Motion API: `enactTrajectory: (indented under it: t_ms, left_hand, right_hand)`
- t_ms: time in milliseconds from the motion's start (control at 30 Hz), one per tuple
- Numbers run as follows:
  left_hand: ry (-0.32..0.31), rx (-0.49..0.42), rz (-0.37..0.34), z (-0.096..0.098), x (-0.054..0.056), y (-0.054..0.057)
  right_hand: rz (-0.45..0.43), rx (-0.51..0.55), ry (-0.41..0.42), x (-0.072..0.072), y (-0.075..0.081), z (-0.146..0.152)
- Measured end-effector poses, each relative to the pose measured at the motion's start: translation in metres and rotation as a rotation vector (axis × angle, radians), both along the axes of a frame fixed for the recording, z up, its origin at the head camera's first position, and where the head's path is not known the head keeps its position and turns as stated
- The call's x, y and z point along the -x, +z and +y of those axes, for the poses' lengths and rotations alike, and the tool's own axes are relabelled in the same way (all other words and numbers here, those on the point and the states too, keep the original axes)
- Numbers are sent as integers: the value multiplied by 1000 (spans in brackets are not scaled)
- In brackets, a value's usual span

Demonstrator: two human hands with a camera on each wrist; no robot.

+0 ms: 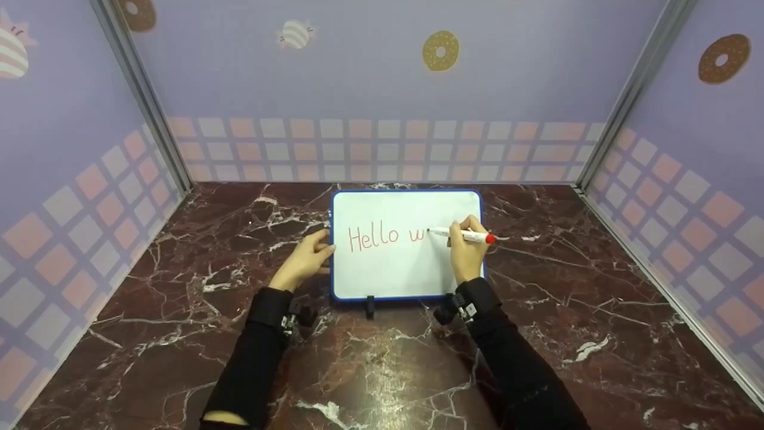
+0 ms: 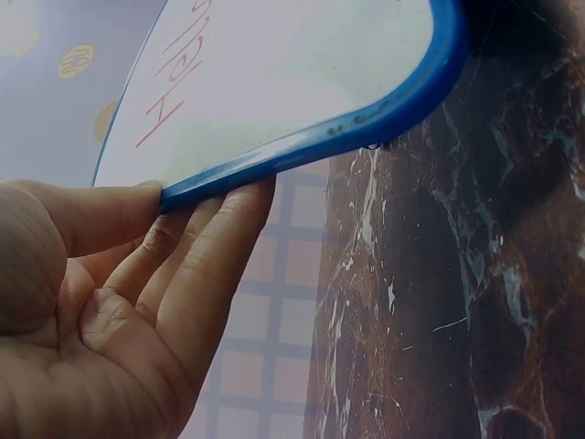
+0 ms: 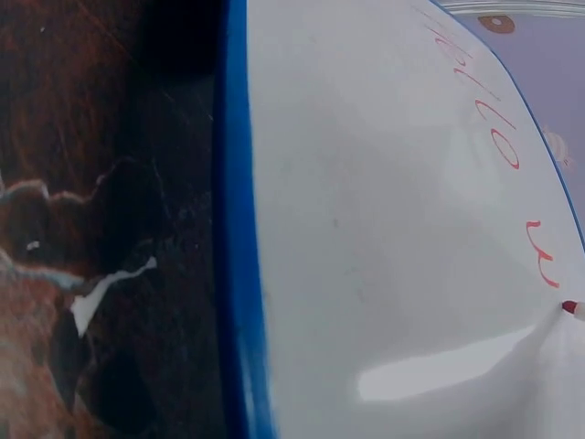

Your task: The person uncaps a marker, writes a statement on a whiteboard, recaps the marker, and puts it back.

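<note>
A whiteboard (image 1: 388, 272) with a blue frame stands propped on the table, bearing red writing (image 1: 373, 237) that reads "Hello w". My left hand (image 1: 305, 260) grips its left edge; in the left wrist view the thumb lies on the front and the fingers (image 2: 206, 265) reach behind the blue rim. Between the thumb and fingers of my right hand (image 1: 467, 257) is a white marker (image 1: 474, 236) with a red end. Its red tip (image 3: 570, 307) is right at the board's surface, beside the "w". The right hand itself is out of the right wrist view.
Black feet (image 1: 370, 306) show under the board's lower edge. The dark red marbled table (image 1: 382, 370) spreads around it. Lilac walls (image 1: 370, 89) with a checked border enclose the back and both sides, joined by metal corner posts (image 1: 146, 95).
</note>
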State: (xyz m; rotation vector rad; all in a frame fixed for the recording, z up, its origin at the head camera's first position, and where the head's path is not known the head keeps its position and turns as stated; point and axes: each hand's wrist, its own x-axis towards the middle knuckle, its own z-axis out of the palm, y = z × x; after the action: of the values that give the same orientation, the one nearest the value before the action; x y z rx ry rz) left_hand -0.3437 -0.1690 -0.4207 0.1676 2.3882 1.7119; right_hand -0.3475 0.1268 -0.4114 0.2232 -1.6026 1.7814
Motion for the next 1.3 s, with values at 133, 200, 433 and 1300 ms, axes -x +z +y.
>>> enactTrajectory:
  t_ms: [133,200,433,1300]
  left_hand:
    - [2,7,1,1,1,0]
    - [0,12,5,1,1,0]
    - [9,13,8,0,1,0]
    - [0,-6,6,0,-1,0]
  right_hand:
    - [7,-11,-20,-1,0,1]
    - [13,-17,-34,-2,0,2]
    - [-5,-15,-9,-6,-3,-1]
    - [-3,32,-30,-1,0,8]
